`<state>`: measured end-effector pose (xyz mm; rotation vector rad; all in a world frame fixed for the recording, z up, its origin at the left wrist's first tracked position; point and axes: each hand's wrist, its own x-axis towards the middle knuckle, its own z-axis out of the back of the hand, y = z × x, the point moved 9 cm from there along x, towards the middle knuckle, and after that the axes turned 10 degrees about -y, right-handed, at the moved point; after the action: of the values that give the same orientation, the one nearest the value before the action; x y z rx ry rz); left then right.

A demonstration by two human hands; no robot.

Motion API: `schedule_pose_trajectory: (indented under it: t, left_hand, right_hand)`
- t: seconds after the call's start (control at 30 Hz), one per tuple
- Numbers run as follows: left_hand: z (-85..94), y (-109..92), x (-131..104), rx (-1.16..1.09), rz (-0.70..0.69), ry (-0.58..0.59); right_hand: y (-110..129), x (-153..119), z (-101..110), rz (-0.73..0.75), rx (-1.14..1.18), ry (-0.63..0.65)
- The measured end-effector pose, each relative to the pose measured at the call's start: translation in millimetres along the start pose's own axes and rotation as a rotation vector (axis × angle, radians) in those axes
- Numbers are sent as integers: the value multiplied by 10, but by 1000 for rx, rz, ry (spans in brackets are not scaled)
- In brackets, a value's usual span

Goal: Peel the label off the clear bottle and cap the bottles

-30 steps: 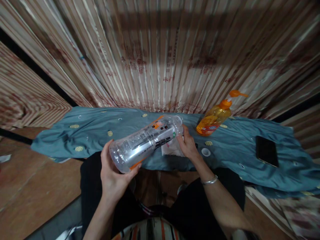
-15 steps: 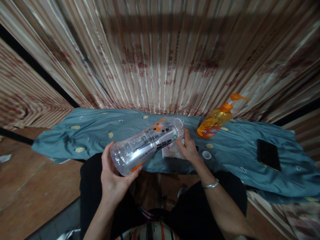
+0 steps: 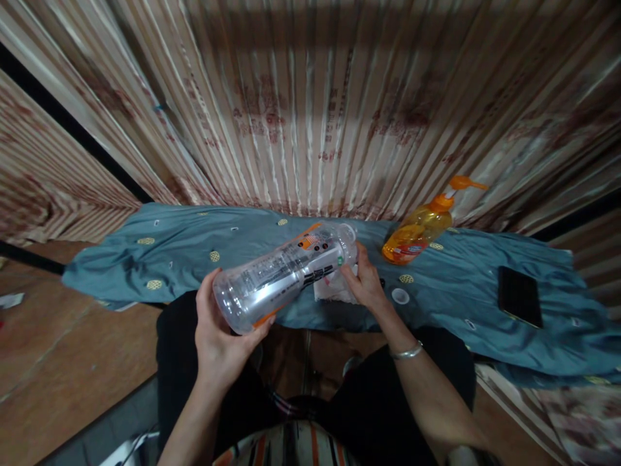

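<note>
"Head view: where is the bottle (image 3: pixel 276 285)?"

"In both hands, above the front edge of the table (image 3: pixel 184 259). It's clear plastic with a silver and orange label, and it lies at a slant, base toward the left hand (image 3: pixel 220 343), neck up and off to the right."

"How do the fingers sit?"

"On the left they're clamped around the base, thumb on the near side. The right hand (image 3: pixel 366 278) has its fingers closed on the neck end, thumb toward us; some of them are hidden behind the plastic."

"And under it?"

"A crumpled white tissue (image 3: pixel 332 291), partly covered by the bottle and the right hand. Just right of that hand, a small round white cap (image 3: pixel 400 296) lies on the blue-green cloth."

"Anything farther along?"

"An orange pump bottle (image 3: pixel 412 236), standing beyond the right hand near the striped curtain (image 3: pixel 301 97), some amber liquid inside. Well to the right lies a black phone (image 3: pixel 519 296). There's a silver bracelet (image 3: pixel 407 351) on the right wrist, too."
</note>
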<state>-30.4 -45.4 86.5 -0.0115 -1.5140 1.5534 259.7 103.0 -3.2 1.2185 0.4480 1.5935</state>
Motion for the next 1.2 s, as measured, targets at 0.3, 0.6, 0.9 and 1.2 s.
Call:
schedule_pose_trajectory:
  t: [0.3,0.6,0.9,1.2]
  left_hand:
    - [-7,-28,-2,-18,-18,3]
    - [-19,-6,-20,-42,3,-4]
    - [-7,-11,-19,-44,-46,-5]
    - [-13,-42,-21,-67,-59,9]
  right_hand:
    - [-45,7,-25,-34,-50,-3]
    - [-64,10,-22,-70,-59,-12]
    - [-69,16,-34,-72,-77,-7]
    - [-67,20,-34,-37,-98,-20]
